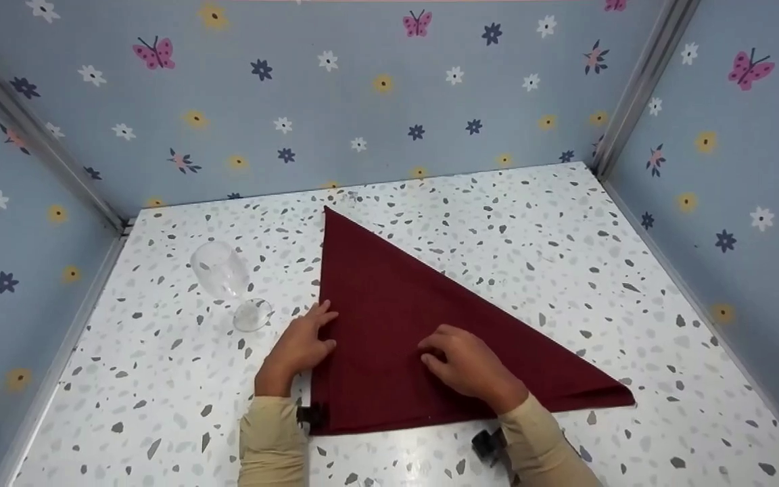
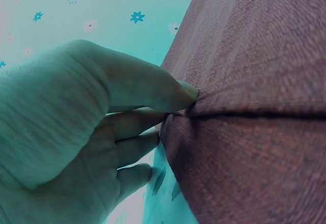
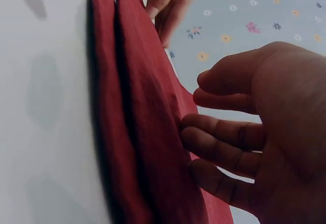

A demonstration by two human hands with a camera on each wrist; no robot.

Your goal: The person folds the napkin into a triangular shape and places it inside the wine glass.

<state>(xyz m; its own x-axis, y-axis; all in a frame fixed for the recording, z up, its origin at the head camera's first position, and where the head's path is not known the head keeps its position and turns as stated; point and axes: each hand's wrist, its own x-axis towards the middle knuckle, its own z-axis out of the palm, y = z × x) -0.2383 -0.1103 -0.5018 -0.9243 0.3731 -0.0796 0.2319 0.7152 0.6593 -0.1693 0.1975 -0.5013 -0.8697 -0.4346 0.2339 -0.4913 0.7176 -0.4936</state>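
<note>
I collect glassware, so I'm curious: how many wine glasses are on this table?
1: a clear wine glass on the speckled table, to the left of the folded burgundy cloth. No other shows.

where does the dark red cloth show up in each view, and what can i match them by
Head: dark red cloth around the centre, as a triangle.
Left wrist: fills the right side, looking brownish.
Right wrist: a band from top to bottom, left of centre.
Shared landmark: left hand, at the cloth's edge in all three.
</note>
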